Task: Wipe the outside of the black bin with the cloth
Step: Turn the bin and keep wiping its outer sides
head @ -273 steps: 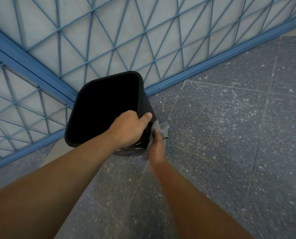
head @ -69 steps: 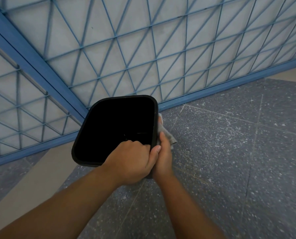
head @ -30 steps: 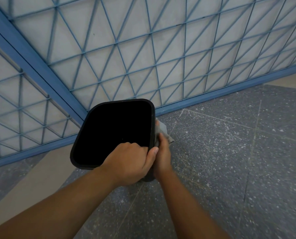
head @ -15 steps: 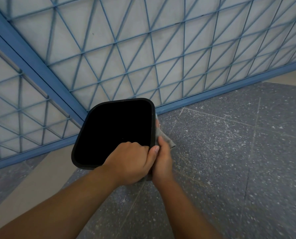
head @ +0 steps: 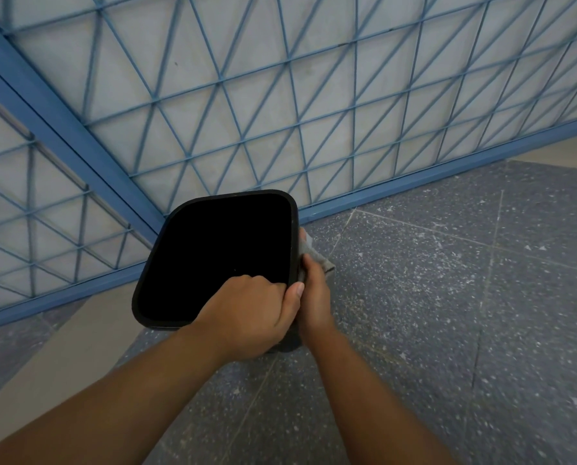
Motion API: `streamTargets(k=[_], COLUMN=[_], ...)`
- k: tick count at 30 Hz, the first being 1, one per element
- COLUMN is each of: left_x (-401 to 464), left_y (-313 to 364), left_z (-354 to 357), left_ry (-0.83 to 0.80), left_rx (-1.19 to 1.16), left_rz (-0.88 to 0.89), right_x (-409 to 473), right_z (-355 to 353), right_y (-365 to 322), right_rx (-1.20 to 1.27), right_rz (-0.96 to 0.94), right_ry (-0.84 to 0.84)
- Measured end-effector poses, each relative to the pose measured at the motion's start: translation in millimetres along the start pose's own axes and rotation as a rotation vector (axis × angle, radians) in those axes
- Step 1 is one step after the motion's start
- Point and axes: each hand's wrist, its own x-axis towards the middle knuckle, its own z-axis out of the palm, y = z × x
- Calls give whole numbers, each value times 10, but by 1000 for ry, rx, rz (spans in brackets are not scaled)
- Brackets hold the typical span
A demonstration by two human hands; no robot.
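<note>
The black bin (head: 213, 260) stands on the floor (head: 448, 297) by the blue mesh fence (head: 280, 95), its rim gripped by the left hand (head: 250, 317) — its 1 right wall lies directly left of the right hand (head: 314, 297), which presses the cloth (head: 315, 260) there.

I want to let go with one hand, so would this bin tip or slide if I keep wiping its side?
Probably light: the left hand alone steadies the bin by its rim. It looks empty, so sideways pressure from the cloth could likely tip or slide it. The rim seems stiff.
</note>
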Motion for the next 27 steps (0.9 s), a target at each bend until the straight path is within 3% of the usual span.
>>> streamTargets(k=[14, 27], left_x=[6, 2], left_y=[-10, -46], left_z=[-7, 5], left_ry=[-19, -24], left_rx=[-6, 5], left_rz=[-2, 20], right_x=[16, 88], right_z=[-39, -49], right_y=[134, 141], right_rx=[78, 114], right_rz=[-9, -8], right_ry=[-113, -99])
